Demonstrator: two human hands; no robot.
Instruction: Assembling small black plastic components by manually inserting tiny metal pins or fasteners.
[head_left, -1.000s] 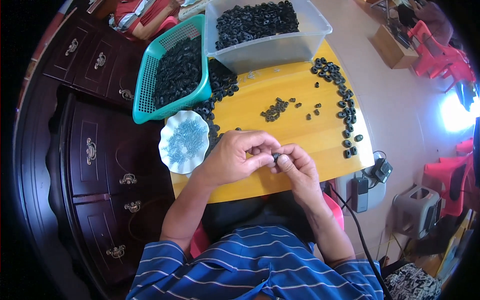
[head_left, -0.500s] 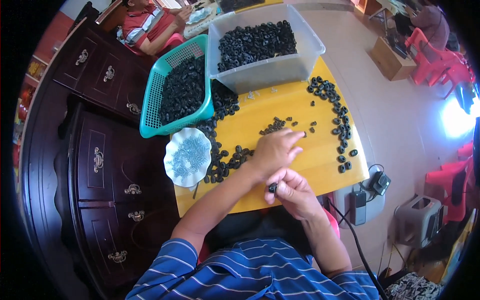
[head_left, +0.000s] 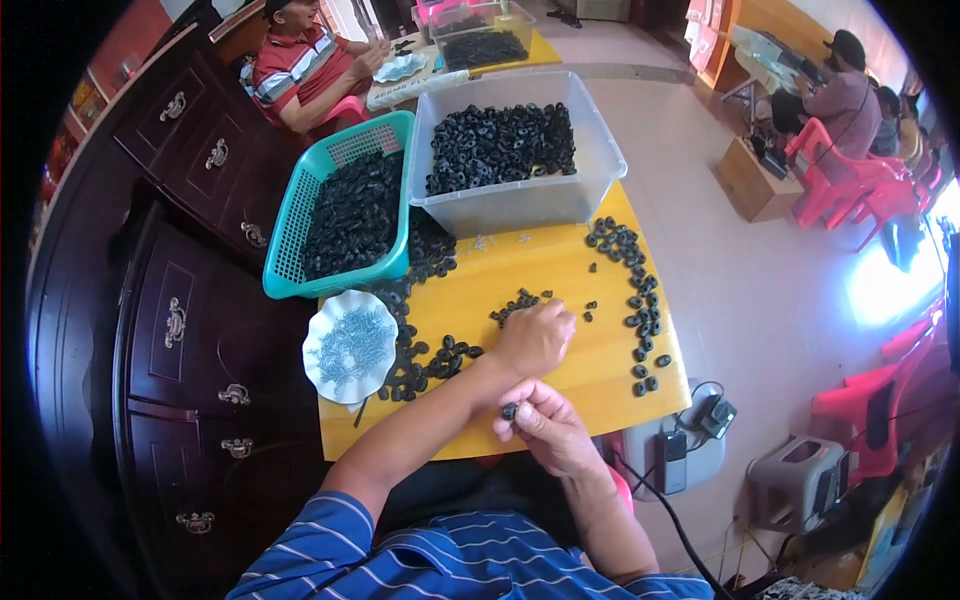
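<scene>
My right hand point(head_left: 548, 432) pinches a small black oval piece point(head_left: 510, 411) between thumb and fingers, above the table's front edge. Reaching across the yellow table, my left hand point(head_left: 537, 338) is beside a small pile of tiny dark parts point(head_left: 517, 303). Its fingers are curled downward and mostly hidden, so anything in them cannot be made out. More black oval pieces with holes point(head_left: 643, 316) lie in a strip along the right side. Others point(head_left: 430, 368) are scattered left of my left forearm.
A scalloped white dish point(head_left: 318, 385) holds small clear bits. Behind it stand a teal basket point(head_left: 283, 272) and a clear plastic bin point(head_left: 510, 208), both full of black pieces. Dark drawers point(head_left: 180, 385) flank the left. Chargers and cables point(head_left: 715, 415) sit at right; other people sit farther off.
The view has tipped up, so the table sits lower and further left. My left hand's fingers, stretched out before, are now curled down. The right hand still holds the black piece.
</scene>
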